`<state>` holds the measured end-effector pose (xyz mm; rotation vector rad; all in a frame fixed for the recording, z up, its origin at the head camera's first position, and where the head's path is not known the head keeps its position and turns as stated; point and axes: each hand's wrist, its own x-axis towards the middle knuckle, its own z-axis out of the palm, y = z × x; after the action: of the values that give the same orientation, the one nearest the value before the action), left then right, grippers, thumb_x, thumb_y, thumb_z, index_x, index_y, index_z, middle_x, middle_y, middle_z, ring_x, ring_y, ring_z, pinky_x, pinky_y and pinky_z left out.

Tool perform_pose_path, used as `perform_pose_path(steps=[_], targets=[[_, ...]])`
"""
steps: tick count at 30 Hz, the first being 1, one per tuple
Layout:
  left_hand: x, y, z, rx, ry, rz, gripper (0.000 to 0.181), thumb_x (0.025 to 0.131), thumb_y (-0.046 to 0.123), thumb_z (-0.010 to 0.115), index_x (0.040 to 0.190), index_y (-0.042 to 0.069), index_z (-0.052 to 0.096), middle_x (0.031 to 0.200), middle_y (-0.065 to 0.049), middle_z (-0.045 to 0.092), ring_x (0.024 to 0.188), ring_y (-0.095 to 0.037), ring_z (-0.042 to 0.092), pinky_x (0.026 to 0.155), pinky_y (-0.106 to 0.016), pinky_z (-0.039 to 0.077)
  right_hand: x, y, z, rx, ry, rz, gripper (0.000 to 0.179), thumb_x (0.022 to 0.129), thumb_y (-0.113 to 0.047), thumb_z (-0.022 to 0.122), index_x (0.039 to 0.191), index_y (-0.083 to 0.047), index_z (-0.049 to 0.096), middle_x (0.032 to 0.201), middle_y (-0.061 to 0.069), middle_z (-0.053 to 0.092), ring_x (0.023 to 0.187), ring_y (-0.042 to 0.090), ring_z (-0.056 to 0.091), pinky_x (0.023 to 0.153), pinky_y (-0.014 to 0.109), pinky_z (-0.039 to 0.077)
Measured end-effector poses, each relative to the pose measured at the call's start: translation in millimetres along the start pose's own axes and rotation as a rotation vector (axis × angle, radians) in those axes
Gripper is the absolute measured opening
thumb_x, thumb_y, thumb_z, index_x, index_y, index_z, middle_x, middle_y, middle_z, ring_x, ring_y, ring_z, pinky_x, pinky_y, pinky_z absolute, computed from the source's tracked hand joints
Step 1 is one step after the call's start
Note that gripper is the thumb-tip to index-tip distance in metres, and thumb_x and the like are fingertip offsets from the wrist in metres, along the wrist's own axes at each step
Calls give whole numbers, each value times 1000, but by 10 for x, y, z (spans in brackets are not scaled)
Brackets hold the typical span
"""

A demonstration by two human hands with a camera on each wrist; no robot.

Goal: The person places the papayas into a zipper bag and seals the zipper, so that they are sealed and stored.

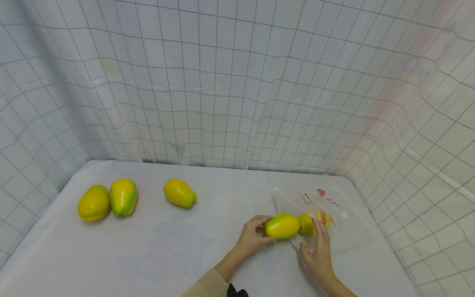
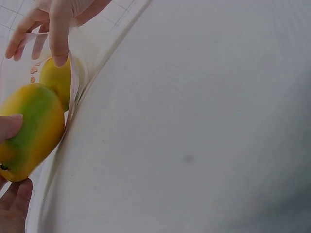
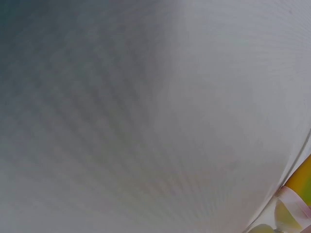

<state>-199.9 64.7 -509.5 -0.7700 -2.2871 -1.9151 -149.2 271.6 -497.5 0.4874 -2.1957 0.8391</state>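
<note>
My left hand [image 1: 252,236] grips a yellow-green papaya [image 1: 281,226] at its near end, the thumb on one side and the fingers on the other. The papaya's far end is at the mouth of a clear plastic bag [image 1: 356,231] with red print. Inside the bag lies another papaya [image 1: 305,224], partly covered by the printed film and my right hand [image 1: 318,251]. That hand holds the bag's mouth, its fingers spread at the rim. In the left wrist view the bag's rim [image 2: 74,87] runs past the right hand's fingers and beside the gripped papaya [image 2: 36,126].
Two papayas lie side by side at the table's left, one yellow [image 1: 94,203] and one greener [image 1: 123,197]. A third papaya [image 1: 179,193] lies left of centre. White cloth covers the table [image 1: 167,251], and a gridded white curtain [image 1: 222,90] surrounds its back and sides.
</note>
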Motion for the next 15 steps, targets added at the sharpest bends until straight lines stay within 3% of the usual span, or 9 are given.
perform_pose_path(steps=[7, 15], targets=[[9, 344, -25, -7, -14, -4, 50, 70, 1, 76, 116, -7, 57, 112, -19, 58, 98, -32, 54, 77, -35, 52, 3, -3, -1, 0, 0, 16, 94, 45, 25, 71, 130, 11, 36, 127, 28, 38, 121, 18, 29, 108, 13, 16], [99, 78, 145, -11, -15, -18, 54, 70, 6, 78, 119, 0, 58, 114, -12, 59, 101, -26, 55, 78, -28, 52, 9, -7, -5, 9, -12, 24, 93, 45, 25, 71, 130, 11, 36, 127, 27, 38, 122, 17, 29, 108, 14, 16]])
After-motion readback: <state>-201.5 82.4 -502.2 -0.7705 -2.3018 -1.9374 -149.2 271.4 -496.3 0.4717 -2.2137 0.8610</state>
